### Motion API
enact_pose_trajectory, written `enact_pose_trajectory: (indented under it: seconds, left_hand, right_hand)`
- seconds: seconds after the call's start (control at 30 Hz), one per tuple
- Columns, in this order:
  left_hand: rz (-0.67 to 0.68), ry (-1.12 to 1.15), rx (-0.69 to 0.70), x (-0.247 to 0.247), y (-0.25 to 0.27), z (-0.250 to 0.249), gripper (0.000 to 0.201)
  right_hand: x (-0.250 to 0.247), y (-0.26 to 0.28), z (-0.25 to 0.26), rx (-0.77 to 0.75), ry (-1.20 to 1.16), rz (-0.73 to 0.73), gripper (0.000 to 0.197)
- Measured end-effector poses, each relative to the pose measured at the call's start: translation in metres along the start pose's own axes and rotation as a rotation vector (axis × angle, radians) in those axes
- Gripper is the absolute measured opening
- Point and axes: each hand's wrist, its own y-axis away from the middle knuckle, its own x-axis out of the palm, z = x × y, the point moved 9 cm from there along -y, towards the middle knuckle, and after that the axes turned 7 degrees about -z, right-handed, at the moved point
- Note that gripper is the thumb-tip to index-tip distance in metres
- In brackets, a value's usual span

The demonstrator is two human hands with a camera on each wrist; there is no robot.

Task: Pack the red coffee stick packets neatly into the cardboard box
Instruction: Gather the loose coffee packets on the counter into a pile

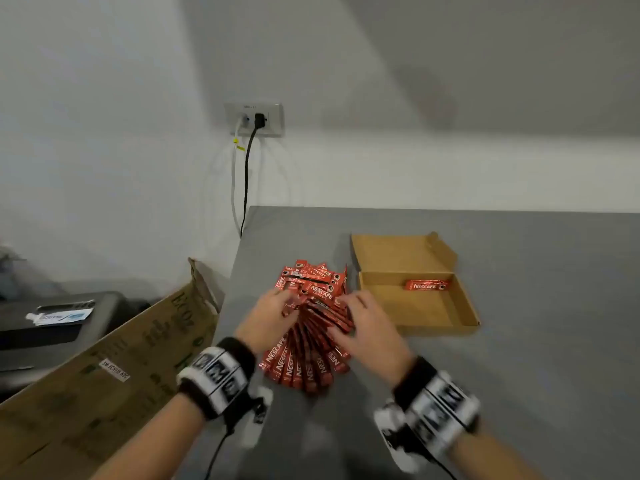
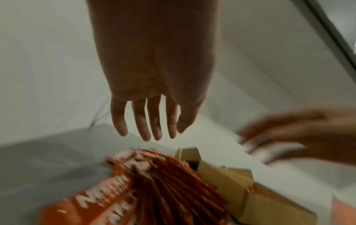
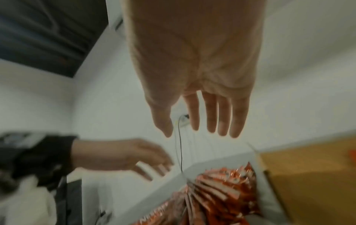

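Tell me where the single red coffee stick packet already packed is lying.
In the head view, the single red coffee stick packet lies inside the shallow brown cardboard box, against its far wall, right of the loose red packet pile.

Grey table (image 1: 519, 358): fanned pile of red coffee stick packets (image 1: 308, 341), open cardboard box (image 1: 420, 308) just beside.

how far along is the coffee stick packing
Barely started. Done: one red packet lies inside the cardboard box, near its back wall. In hand: the left hand and right hand are both over the pile of packets beside the box; the wrist views show straight, empty fingers. Left: nearly the whole pile.
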Motion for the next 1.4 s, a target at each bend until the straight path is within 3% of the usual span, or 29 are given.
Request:
enact_pose_trajectory:
  seconds: [0.1,0.2,0.33,0.57,0.77,0.93,1.0,1.07,1.17,1.27,1.4]
  left_hand:
    - [0.067,-0.213,0.007,0.038,-0.020,-0.012,0.035]
    - [0.047,-0.304,-0.046,0.051,-0.027,-0.005,0.036]
    - [0.010,-0.154,-0.044,0.054,-0.032,0.005,0.034]
    - [-0.023,0.048,-0.023,0.054,-0.030,0.008,0.029]
    - [-0.074,0.259,0.026,0.030,-0.034,-0.012,0.030]
    - [-0.209,0.334,0.053,0.004,-0.037,-0.026,0.047]
    - [-0.187,0.280,0.086,0.006,-0.038,-0.031,0.052]
    - [-0.133,0.231,0.100,0.015,-0.038,-0.035,0.043]
    - [-0.051,0.189,0.140,0.034,-0.038,-0.044,0.030]
    - [0.046,0.114,0.174,0.054,-0.038,-0.055,0.026]
    - [0.100,0.074,0.195,0.067,-0.039,-0.070,0.025]
  right_hand:
    - [0.039,-0.037,0.004,0.033,0.162,0.085,0.055]
    - [0.061,-0.046,-0.011,0.107,0.343,0.178,0.062]
    - [0.070,-0.050,-0.033,0.151,0.346,0.157,0.069]
    - [0.077,-0.054,-0.038,0.089,0.239,0.164,0.074]
    - [0.054,-0.065,-0.026,0.049,0.201,0.082,0.046]
    - [0.002,-0.062,-0.044,0.171,-0.059,-0.079,0.029]
    - [-0.024,-0.057,-0.070,0.270,-0.171,-0.184,0.026]
    - [-0.039,-0.047,-0.099,0.390,-0.223,-0.250,0.024]
    - [-0.036,-0.037,-0.126,0.530,-0.126,-0.217,0.023]
    - [-0.018,-0.032,-0.134,0.605,0.002,-0.135,0.033]
    - [-0.004,-0.028,-0.140,0.693,0.004,-0.089,0.042]
